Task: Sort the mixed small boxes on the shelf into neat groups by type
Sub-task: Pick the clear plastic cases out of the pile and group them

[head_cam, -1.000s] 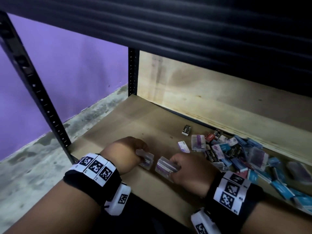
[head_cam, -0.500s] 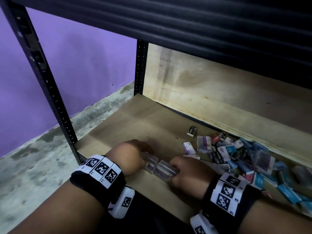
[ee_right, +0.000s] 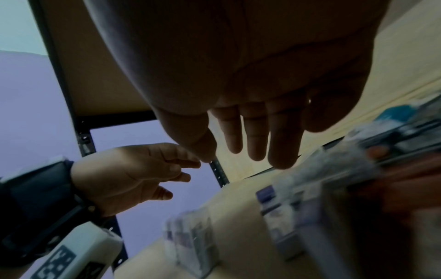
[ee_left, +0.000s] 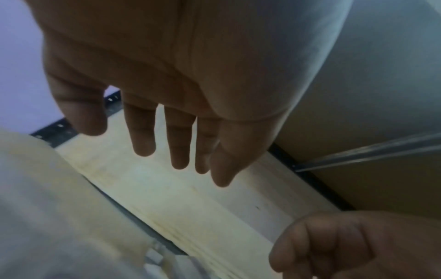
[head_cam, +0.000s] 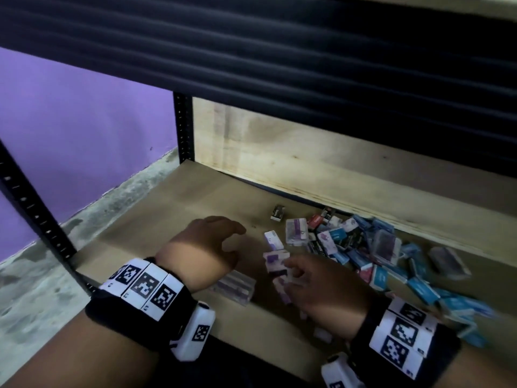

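Note:
My left hand (head_cam: 221, 236) hovers over the brown shelf board (head_cam: 167, 219) with fingers straight and nothing in it; the left wrist view shows the empty left hand (ee_left: 176, 147). A clear-wrapped purple pack (head_cam: 235, 285) lies on the board just beside its wrist. My right hand (head_cam: 302, 275) is open too, its fingertips over blurred purple-and-white boxes (head_cam: 275, 261). In the right wrist view the right hand (ee_right: 255, 147) holds nothing above two purple packs (ee_right: 193, 243). The mixed pile of blue, purple and red boxes (head_cam: 363, 247) spreads to the right.
A small dark box (head_cam: 277, 212) lies apart near the plywood back panel (head_cam: 307, 163). A black perforated upright (head_cam: 33, 208) stands at the shelf's front left corner, another upright (head_cam: 183, 127) at the back. The upper shelf's dark edge (head_cam: 279, 51) hangs overhead. Concrete floor (head_cam: 42, 289) lies left.
Both hands have let go of the clear-wrapped purple packs they had brought together. The left hand has lifted and spread; the right hand has opened and shifted toward the pile.

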The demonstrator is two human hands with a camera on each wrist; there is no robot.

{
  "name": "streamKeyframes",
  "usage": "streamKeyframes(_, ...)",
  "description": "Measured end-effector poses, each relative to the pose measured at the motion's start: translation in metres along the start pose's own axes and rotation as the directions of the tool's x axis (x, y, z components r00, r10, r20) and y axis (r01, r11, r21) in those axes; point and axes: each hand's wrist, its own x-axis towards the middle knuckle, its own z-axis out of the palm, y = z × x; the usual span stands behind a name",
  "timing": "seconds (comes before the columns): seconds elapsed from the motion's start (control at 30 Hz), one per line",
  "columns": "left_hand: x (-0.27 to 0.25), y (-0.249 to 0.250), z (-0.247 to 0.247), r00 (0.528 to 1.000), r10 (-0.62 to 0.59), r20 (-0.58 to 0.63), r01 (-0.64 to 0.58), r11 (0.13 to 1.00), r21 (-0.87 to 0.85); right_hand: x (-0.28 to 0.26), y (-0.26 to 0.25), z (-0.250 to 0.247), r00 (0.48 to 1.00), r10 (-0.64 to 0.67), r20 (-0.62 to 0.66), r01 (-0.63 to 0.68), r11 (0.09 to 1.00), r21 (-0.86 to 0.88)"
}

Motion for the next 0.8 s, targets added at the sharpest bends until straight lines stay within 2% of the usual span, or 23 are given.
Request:
streamKeyframes(0.1, 0.010, 0.031, 0.005, 0.995, 0.083, 0.048, -0.082, 0.996, -0.034, -0.014, 0.026, -0.023, 1.000, 0.023, -0.014, -0.023, 1.000, 0.012)
streamKeyframes(0.2, 0.019, 0.059, 0.016, 0.976, 0.179, 0.126, -0.180, 0.984, 0.004, -0.028, 0.051, -0.040, 0.990, 0.052, -0.129, -0.056, 0.998, -0.032)
streamKeyframes(0.33, 0.029, 0.088, 0.032, 0.943, 0.287, 0.170, -0.299, 0.953, 0.052, -0.036, 0.087, -0.064, 0.950, 0.159, -0.268, -0.184, 0.980, -0.071)
streamKeyframes(0.47, 0.048, 0.101, 0.050, 0.923, 0.153, 0.352, -0.192, 0.978, 0.080, -0.032, 0.129, -0.087, 0.935, 0.231, -0.269, -0.239, 0.971, 0.004)
streamKeyframes(0.53, 0.058, 0.105, 0.061, 0.905, 0.139, 0.401, -0.217, 0.964, 0.155, -0.026, 0.145, -0.095, 0.933, 0.227, -0.278, -0.242, 0.970, -0.021)
streamKeyframes(0.63, 0.070, 0.121, 0.076, 0.874, 0.140, 0.465, -0.311, 0.897, 0.314, -0.018, 0.165, -0.108, 0.926, 0.224, -0.303, -0.250, 0.967, -0.049)
streamKeyframes(0.8, 0.078, 0.141, 0.091, 0.859, 0.112, 0.500, -0.378, 0.797, 0.472, 0.007, 0.185, -0.114, 0.910, 0.316, -0.270, -0.358, 0.926, -0.122)
